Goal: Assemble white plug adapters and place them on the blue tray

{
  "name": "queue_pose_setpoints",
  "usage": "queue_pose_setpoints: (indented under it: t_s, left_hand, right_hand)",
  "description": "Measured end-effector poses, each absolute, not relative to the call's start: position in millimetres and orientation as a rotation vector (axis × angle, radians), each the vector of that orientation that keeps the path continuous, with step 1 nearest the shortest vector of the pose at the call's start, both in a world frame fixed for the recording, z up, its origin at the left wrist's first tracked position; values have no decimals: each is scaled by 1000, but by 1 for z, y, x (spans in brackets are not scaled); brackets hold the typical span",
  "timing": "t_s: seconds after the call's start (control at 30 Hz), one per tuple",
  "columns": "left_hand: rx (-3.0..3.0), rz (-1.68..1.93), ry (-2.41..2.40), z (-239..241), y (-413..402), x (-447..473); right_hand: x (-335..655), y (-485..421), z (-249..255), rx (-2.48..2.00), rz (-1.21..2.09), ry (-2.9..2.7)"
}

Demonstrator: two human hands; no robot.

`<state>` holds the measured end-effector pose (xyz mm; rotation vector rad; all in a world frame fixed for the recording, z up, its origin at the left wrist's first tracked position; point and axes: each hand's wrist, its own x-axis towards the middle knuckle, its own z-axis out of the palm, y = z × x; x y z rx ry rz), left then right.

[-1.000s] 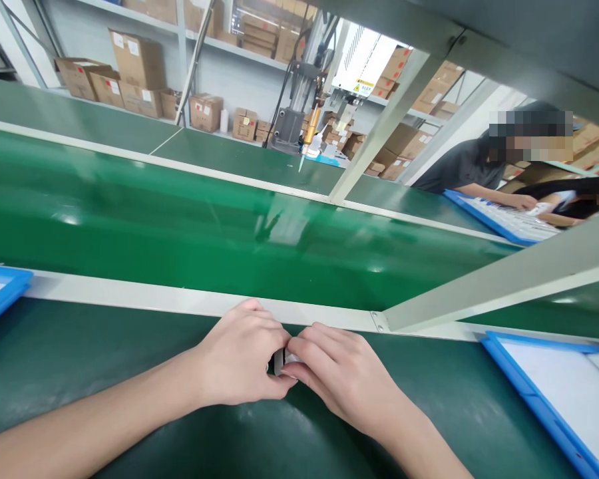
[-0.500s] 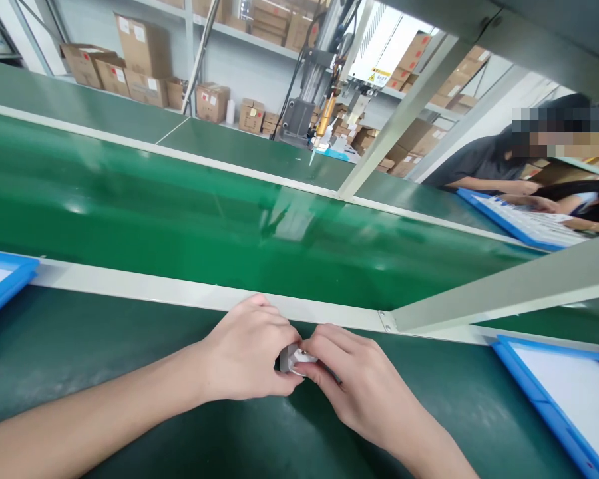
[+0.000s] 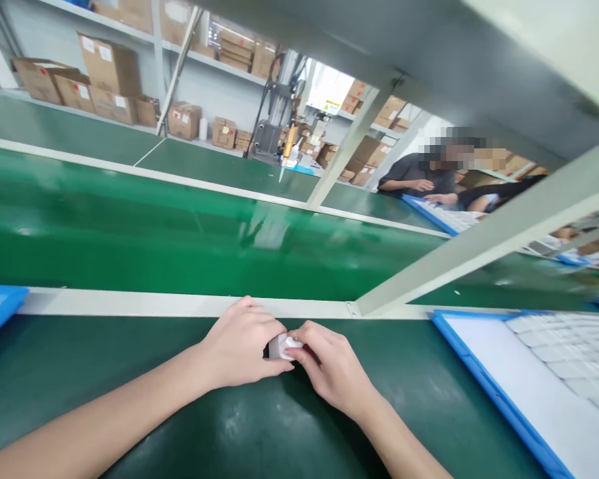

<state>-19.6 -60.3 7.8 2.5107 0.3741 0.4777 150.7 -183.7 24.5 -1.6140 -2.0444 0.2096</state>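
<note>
Between my two hands is a small white plastic piece (image 3: 279, 347), blocky in shape, held just above the dark green work surface (image 3: 259, 426). Its exact kind cannot be made out. My left hand (image 3: 244, 342) wraps round its left side, with thumb below and fingers above. The thumb and fingers of my right hand (image 3: 327, 359) pinch its right end. The fingertips cover part of the piece.
A blue-rimmed tray (image 3: 484, 372) with rows of white pieces lies at the right; another blue tray (image 3: 10, 309) edges in at left. Beyond the pale rail runs a green conveyor belt (image 3: 180, 246). A slanting metal post (image 3: 454, 246) rises at right. Co-workers (image 3: 419, 173) sit across the belt.
The view has swung to the right, bringing more of the right tray and its white pieces into sight. Both hands keep hold of the white piece.
</note>
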Motion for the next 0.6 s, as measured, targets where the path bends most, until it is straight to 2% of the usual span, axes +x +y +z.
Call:
queue_pose_setpoints:
  t_s: [0.1, 0.23, 0.4, 0.6]
  left_hand:
    - [2592, 528, 342, 1, -66, -21]
    - [2645, 480, 280, -1, -74, -22]
    - [2684, 328, 166, 17, -87, -25]
    - [2662, 78, 103, 43, -91, -34]
  right_hand:
    - [183, -214, 37, -1797, 140, -1756]
    - [260, -283, 79, -2261, -407, -1138]
    - [333, -342, 130, -2447, -694, -882]
    - [311, -367, 102, -2437, -846, -1073]
